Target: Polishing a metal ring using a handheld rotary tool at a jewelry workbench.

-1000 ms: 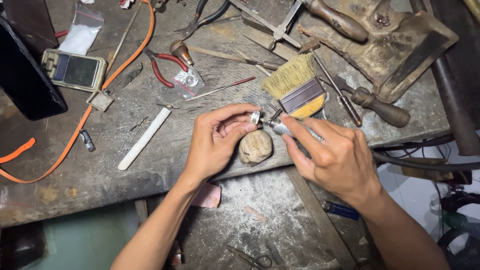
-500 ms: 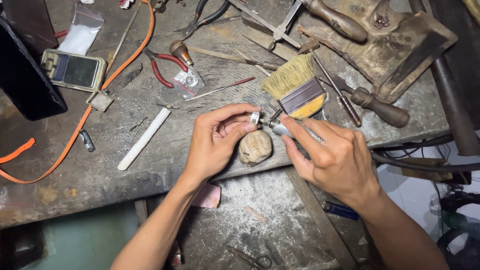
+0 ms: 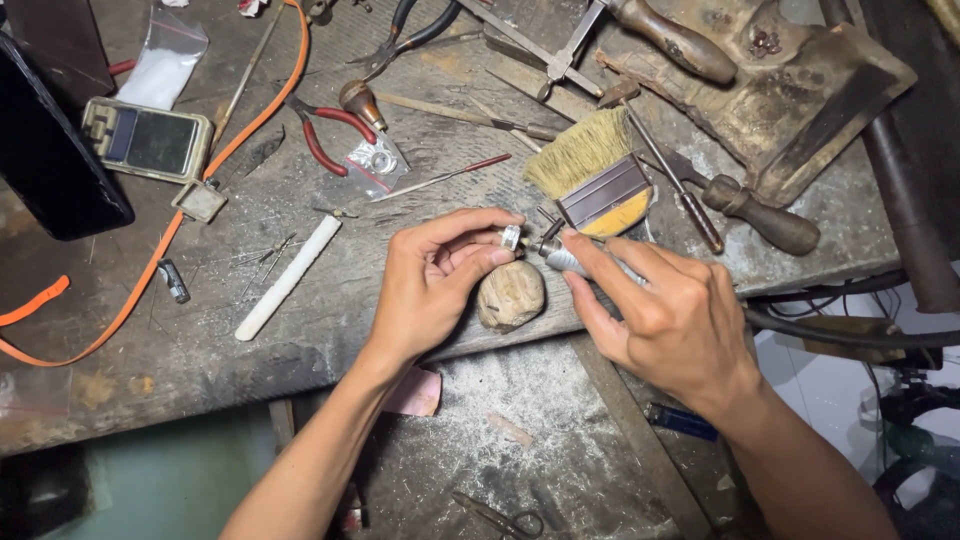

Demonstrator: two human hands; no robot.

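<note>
Hands unchanged in position against the earlier frames: no shift seen in either hand or in anything on the surface.

Left hand: fingers closed around a small silver ring, pinched between thumb and forefinger, held just above a rounded wooden peg at the front edge of the surface. The ring has the same tilt as half a second ago.

Right hand: fingers closed pen-fashion on a slim metal handpiece. Its tip meets the ring, as before. Whether the tip is turning cannot be told.

Just beyond the fingers of the right hand lies a flat paintbrush with pale bristles and a yellow handle end. Beside it, further from the fingers, lies a wooden-handled awl. To the far side of the left fingers lie a thin red-tipped needle file, a small clear bag and red-handled pliers. Well apart on the left hand's outer side lie a white stick, an orange strap and a small pocket scale. All lie where they lay in the earlier frames.
</note>
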